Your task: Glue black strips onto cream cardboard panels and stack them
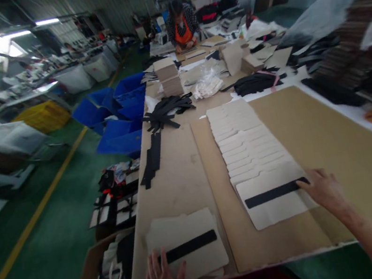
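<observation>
My left hand lies flat with fingers spread on a pale beige panel at the table's near left. Its fingers reach the left end of a black strip lying across that panel; other panels show beneath. At the right, my right hand rests at the edge of another beige panel, thumb on the right end of its black strip. The other fingers extend past the panel's edge, apart from the thumb. This panel is the nearest of a long overlapping row of panels.
Loose black strips lie along the table's left side, with a pile of them farther back. Beyond are stacked boards and clear plastic. A person in an orange apron works at the far end. Blue bins stand left.
</observation>
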A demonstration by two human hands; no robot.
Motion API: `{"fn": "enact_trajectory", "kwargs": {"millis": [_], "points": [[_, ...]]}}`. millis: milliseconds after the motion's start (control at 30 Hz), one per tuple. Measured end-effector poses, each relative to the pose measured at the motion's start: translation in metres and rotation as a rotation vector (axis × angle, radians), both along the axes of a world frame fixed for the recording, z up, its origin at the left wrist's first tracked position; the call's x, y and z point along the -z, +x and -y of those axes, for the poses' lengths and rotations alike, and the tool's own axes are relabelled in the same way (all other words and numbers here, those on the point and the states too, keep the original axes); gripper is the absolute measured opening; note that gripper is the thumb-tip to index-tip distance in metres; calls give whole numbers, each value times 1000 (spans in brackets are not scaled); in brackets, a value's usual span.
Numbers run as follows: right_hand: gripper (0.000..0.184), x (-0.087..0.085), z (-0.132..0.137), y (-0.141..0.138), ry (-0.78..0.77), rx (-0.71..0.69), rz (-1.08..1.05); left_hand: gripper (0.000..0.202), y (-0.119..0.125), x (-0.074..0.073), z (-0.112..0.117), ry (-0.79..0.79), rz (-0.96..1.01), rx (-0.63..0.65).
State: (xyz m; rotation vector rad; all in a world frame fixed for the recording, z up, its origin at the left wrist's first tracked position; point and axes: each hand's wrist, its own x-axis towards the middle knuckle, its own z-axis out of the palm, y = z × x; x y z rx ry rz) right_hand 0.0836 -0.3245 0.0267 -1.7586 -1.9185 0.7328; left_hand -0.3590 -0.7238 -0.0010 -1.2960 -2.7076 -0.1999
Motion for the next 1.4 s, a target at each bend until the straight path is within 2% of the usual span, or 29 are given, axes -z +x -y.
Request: {"fn": "enact_trajectory", "kwargs": {"millis": [67, 100, 167, 233, 333, 400, 533, 667, 800, 967, 1133, 1300, 1400], "points": [[46, 2, 27, -35, 64, -69, 17, 78, 1, -5, 2, -11, 4, 30], [45, 2, 45, -59, 22, -152, -31, 81, 0, -6, 4, -19, 1, 27], [42, -1, 87, -113, -176, -358, -181, 82, -2, -5, 8, -36, -1, 16], [43, -4, 127, -167, -276, -540, -267, 80, -3, -3, 13, -44, 4, 19], [44, 0, 165, -227, -274, -557, -285, 78, -2, -1, 15, -42, 12, 39], [41, 6, 177, -248, -247, -523, -272, 78, -1, -1, 15, -33, 13, 49], [34, 15, 188, -262, -229, -487, -271, 77, -1, 0, 15, -13, 7, 55], [45, 20, 196, -265, -201, -394, -256, 75, -1, 0, 15, 5, 3, 52], [43, 21, 196, -268, -166, -337, -251, 75, 0, 1, 14, 13, 4, 43], [43, 19, 197, -270, -194, -335, -299, 75, -1, 2, 14, 12, 4, 48], [49, 16, 195, -274, -257, -255, -359, 73, -1, 1, 13, 9, -1, 50], [54, 6, 204, -279, -365, -268, -465, 76, -1, 0, 11, 20, -16, 54], [44, -2, 216, -278, -424, -307, -527, 78, -2, 1, 13, 67, -11, 75]]}}
